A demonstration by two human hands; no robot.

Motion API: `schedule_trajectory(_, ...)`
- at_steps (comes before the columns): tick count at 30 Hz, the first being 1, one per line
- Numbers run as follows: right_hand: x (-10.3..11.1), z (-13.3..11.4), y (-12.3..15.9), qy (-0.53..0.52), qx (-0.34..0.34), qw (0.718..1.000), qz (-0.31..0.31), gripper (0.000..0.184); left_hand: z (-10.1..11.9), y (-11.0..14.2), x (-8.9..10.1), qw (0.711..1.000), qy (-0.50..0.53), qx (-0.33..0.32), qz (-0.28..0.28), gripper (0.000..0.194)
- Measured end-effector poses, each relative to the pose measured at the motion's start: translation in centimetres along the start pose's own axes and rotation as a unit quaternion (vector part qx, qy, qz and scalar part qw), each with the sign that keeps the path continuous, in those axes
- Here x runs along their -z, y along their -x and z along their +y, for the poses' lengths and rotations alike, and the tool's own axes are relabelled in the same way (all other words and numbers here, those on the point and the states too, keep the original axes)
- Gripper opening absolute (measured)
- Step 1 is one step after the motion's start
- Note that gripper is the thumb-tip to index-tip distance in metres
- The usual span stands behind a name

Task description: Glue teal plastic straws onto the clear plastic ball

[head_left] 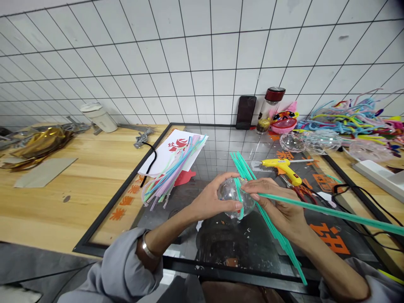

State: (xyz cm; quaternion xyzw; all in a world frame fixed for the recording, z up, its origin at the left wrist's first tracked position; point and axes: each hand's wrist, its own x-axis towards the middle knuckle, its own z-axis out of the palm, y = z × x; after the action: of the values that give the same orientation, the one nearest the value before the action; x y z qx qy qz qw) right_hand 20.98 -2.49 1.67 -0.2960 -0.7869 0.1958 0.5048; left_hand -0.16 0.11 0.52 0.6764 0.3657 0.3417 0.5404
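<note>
My left hand (217, 198) is closed around a clear plastic ball (227, 190), thumb at the front and fingers behind. A teal pipe cleaner (322, 207) runs from the ball out past the right edge of the view. Its near end is pinched in my right hand (277, 204) against the ball's right side, and a teal strand crosses the ball's front. Under my right hand, a bundle of teal pipe cleaners (280, 239) lies slantwise on the glass surface. The fingertips of my right hand are partly hidden by one another.
A yellow hot glue gun (284, 167) lies to the right with its black cord (347, 210). Pastel pipe cleaners (176, 168) rest on white paper (164, 147) at left. Along the wall stand a phone (246, 112), a glass bottle (267, 111) and a colourful heap of pipe cleaners (341, 120).
</note>
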Motion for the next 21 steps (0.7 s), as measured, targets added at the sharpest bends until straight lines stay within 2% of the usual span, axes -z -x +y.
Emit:
schedule_trajectory(11, -0.05, -0.65, -0.25, 0.004, -0.042, 0.999, -0.007, 0.021, -0.33, -0.14, -0.05, 0.99, -0.087, -0.103, 0.042, 0.066)
schedule_trajectory(16, 0.07, -0.61, -0.16, 0.003, -0.05, 0.999, -0.017, 0.024, -0.41, 0.02, -0.08, 0.984, -0.108, -0.141, 0.034, 0.063)
schedule_trajectory(21, 0.1, -0.22, 0.15, 0.003, -0.052, 0.998, -0.027, 0.026, -0.7, -0.09, 0.24, 0.98, -0.121, -0.159, -0.003, 0.053)
